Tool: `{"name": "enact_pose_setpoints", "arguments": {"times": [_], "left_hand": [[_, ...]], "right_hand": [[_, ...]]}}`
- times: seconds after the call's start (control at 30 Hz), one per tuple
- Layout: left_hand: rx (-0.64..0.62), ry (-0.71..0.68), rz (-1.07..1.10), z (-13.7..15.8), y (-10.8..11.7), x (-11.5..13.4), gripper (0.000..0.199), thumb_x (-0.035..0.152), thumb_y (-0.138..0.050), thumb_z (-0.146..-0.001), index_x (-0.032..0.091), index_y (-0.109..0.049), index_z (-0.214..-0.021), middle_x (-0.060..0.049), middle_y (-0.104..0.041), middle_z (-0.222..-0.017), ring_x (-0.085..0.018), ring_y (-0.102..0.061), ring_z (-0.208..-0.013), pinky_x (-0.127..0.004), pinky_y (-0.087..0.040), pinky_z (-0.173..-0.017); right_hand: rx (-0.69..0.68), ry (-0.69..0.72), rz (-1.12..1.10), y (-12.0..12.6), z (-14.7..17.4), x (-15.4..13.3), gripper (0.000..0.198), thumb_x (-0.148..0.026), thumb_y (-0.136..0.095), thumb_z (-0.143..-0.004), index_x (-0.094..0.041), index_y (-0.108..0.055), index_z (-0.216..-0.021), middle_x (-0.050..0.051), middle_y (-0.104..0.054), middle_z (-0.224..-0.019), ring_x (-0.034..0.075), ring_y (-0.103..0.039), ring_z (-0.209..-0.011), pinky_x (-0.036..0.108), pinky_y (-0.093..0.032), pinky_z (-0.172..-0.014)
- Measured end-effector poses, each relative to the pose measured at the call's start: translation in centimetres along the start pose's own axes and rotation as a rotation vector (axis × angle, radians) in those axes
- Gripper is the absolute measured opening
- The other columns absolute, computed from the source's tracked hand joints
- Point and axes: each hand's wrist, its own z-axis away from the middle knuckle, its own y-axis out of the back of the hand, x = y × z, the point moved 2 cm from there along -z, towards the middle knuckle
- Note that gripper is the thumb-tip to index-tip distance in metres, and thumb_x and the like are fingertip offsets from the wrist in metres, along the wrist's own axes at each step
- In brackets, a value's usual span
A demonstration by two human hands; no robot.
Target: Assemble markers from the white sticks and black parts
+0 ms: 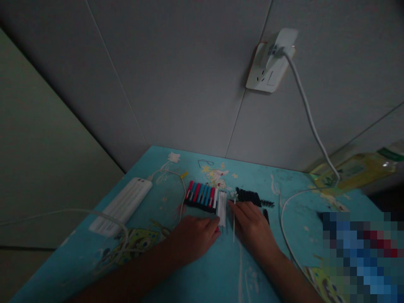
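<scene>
On the blue-covered bench (214,280), a row of white sticks (222,207) lies between the two hands, just right of red and blue tubes (202,194). The left hand (196,236) has something red (217,229) at its fingertips; the right hand (251,221) is beside a lone white stick (234,234). Whether either grip holds anything, I cannot tell.

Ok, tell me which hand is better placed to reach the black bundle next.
The right hand, I'd judge: it lies just in front of the black bundle. The left hand is farther off, on the other side of the white sticks.
</scene>
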Motion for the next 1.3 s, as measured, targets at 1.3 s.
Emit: {"name": "enact_pose_setpoints", "arguments": {"times": [1.3], "left_hand": [[-0.018,0.057,0.027,0.0,-0.6,-0.1,0.040,0.025,-0.047,-0.099,0.018,-0.048,-0.138,-0.009,-0.074,-0.091,-0.024,-0.072,-0.075,-0.035,-0.056,-0.066]], "right_hand": [[-0.084,0.050,-0.104,1.1,1.2,-3.1,0.030,-0.031,-0.064,-0.092,-0.022,-0.064,-0.121,0.008,-0.065,-0.111,0.026,-0.059,-0.101,0.043,-0.051,-0.089]]}}
